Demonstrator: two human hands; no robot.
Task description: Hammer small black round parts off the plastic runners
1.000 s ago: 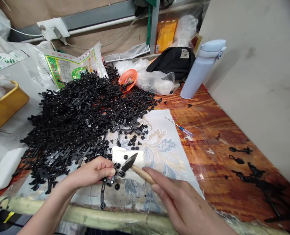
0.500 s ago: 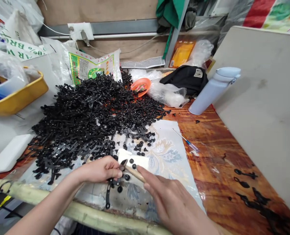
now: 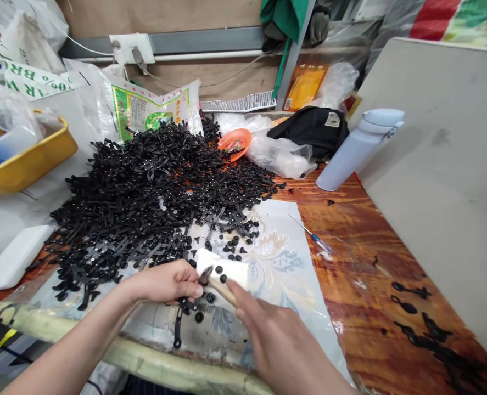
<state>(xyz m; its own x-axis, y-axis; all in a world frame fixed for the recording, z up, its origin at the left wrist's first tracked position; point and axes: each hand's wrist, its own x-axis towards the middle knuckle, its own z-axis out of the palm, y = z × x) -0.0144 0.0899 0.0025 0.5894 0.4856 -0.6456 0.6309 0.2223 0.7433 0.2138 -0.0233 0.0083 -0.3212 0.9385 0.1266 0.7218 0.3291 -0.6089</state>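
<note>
Tool [image 3: 222, 291] and fingertips meet in front of us: our right hand [image 3: 270, 330] is wrapped closed around the wooden handle, and the dark metal head lies right at the fingertips of our left hand [image 3: 169, 282]. That left hand is drawn into a tight pinch on a small black part [image 3: 192, 303] — mostly covered by the fingers, so we cannot tell its full shape.

Taking our hands as the clock's centre, a white block [image 3: 239, 269] lies just beyond them toward one o'clock, with two round black caps [image 3: 219, 269] on it. A long black strip [image 3: 178, 329] lies near us at seven o'clock. At eleven we see a great heap of black parts [image 3: 140, 186], spreading over the patterned cloth [image 3: 284, 285]; an orange dish [image 3: 244, 138] rests against its far side at twelve. We have a screwdriver [image 3: 318, 240] at two o'clock, partly on the bare wood, a pale blue bottle [image 3: 352, 156] farther off between one and two, and a yellow tub [image 3: 33, 167] at ten.
</note>
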